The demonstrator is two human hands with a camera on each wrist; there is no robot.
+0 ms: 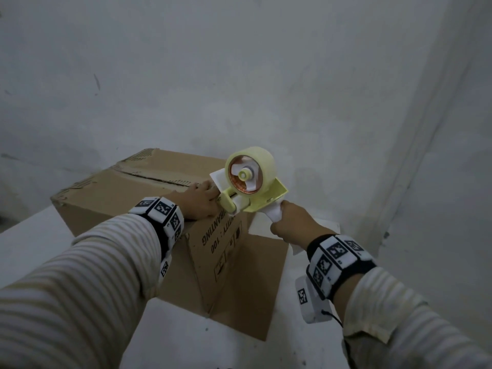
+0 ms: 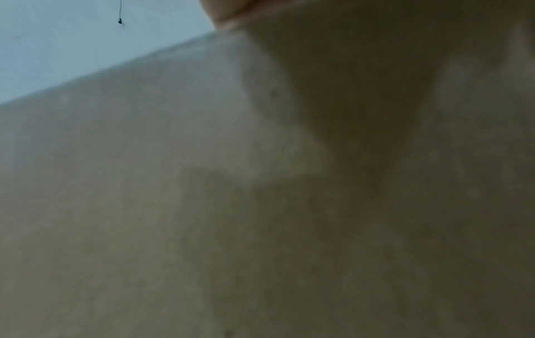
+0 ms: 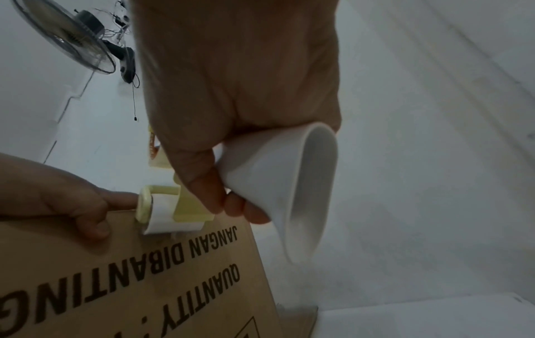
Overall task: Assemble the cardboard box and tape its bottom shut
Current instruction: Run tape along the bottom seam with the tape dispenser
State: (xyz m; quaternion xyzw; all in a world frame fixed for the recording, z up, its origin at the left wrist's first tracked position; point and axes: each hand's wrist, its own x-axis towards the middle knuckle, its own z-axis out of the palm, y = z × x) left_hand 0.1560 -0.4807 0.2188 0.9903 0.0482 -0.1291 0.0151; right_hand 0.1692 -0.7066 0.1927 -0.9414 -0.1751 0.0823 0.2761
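Right hand grips the dispenser handle, roller on the box top's near edge. Left hand rests flat there, fingers seemingly straight. Box sits on the surface.

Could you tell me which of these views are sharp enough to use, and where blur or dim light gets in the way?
Head view: dim but sharp on the tape dispenser and cardboard box. Left wrist view: almost wholly blurred. Right wrist view: box print readable, right hand close and soft.
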